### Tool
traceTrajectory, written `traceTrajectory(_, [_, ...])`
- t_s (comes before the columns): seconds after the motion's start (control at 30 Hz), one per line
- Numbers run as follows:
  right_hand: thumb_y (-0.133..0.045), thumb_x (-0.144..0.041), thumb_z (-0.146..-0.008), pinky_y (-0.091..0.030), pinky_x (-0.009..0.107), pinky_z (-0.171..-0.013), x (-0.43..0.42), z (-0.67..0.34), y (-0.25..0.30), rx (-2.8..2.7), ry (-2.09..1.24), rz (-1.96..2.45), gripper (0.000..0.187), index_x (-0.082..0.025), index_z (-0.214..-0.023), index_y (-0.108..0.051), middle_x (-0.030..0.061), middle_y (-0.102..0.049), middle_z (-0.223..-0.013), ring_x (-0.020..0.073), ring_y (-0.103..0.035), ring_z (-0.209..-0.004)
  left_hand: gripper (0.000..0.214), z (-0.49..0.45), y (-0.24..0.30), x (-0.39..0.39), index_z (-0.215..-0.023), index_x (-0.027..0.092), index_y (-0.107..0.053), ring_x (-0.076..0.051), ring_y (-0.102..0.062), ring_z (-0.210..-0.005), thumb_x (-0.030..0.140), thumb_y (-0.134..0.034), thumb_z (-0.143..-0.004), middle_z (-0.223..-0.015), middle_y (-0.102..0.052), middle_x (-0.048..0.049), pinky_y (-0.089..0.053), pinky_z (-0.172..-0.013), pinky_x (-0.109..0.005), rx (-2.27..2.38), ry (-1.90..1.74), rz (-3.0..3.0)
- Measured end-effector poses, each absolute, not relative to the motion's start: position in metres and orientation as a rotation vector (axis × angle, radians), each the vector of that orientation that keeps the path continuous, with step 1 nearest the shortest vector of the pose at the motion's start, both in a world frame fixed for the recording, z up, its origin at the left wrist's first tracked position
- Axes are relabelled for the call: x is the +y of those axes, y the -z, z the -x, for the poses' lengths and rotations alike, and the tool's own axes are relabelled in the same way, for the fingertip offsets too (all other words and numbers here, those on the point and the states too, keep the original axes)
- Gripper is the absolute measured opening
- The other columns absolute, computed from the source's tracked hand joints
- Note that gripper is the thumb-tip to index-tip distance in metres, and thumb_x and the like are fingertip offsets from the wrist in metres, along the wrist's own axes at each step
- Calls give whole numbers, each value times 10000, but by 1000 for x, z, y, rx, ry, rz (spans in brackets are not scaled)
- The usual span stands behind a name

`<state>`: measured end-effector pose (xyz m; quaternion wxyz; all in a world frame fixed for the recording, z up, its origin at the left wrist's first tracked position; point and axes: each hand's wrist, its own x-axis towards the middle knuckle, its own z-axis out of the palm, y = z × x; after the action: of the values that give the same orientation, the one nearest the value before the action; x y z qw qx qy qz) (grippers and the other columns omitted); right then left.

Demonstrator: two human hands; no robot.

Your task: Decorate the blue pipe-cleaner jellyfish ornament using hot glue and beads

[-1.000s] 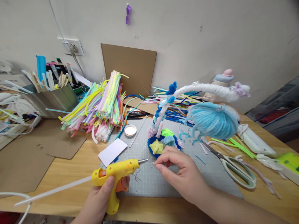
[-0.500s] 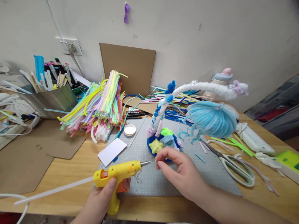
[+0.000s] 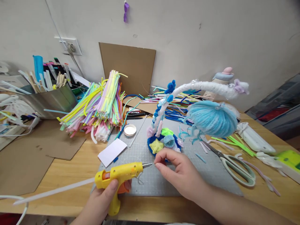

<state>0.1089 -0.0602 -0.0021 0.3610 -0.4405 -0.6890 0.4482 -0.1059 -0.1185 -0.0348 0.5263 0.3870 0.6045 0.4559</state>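
Here, lower middle, the left hand (image 3: pixel 104 194) holds a glue gun (image 3: pixel 124 172), nozzle (image 3: pixel 147 165) pointing right, just beside the right hand (image 3: pixel 184 173). That grip is pinched narrow, contents unclear.

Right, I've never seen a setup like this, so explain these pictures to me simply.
There is no machine here, just a person's two bare hands. Every picture comes from one camera worn on the head, looking forward and down.

The left hand grips a yellow hot glue gun, with a whitish glue stick poking out behind. The right hand pinches finger and thumb together near the nozzle; anything between them is too small to make out.

On the wooden table lies a gray cutting mat. Around it are a white card, scissors and bundled pipe cleaners. Beyond the right hand stands a fuzzy lamp-shaped craft with a light-blue shade.
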Motion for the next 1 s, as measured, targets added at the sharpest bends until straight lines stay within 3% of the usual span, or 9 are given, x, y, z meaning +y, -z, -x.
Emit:
traceTrajectory(0.23, [-523, -155, -775, -394, 244, -669, -58, -107, 2, -1722, -1232, 1133, 69, -195, -725, -547, -19, -531, -710, 128, -495, -705, 586, 107, 36, -119, -616, 169, -701, -238, -603, -744, 743, -588, -583, -744, -696, -91, -497, -772, -322, 1484, -1061, -904])
traceTrajectory(0.63, [-531, -225, -794, -395, 252, -646, -56, -107, 3, -1664, -1269, 1158, 64, -192, -744, -553, -17, -518, -701, 132, -484, -683, 600, 109, 39, -119, -641, 174, -719, -229, -596, -766, 750, -559, -600, -758, -696, -76, -494, -763, -286, 1464, -1031, -936])
traceTrajectory(1.0, [-536, -142, -769, -401, 253, -645, -61, -107, 2, -1812, -1123, 1167, 77, -188, -716, -568, -8, -552, -703, 137, -510, -691, 570, 109, 37, -119, -620, 168, -705, -232, -611, -748, 725, -583, -604, -755, -704, -79, -502, -742, -285, 1465, -1079, -904])
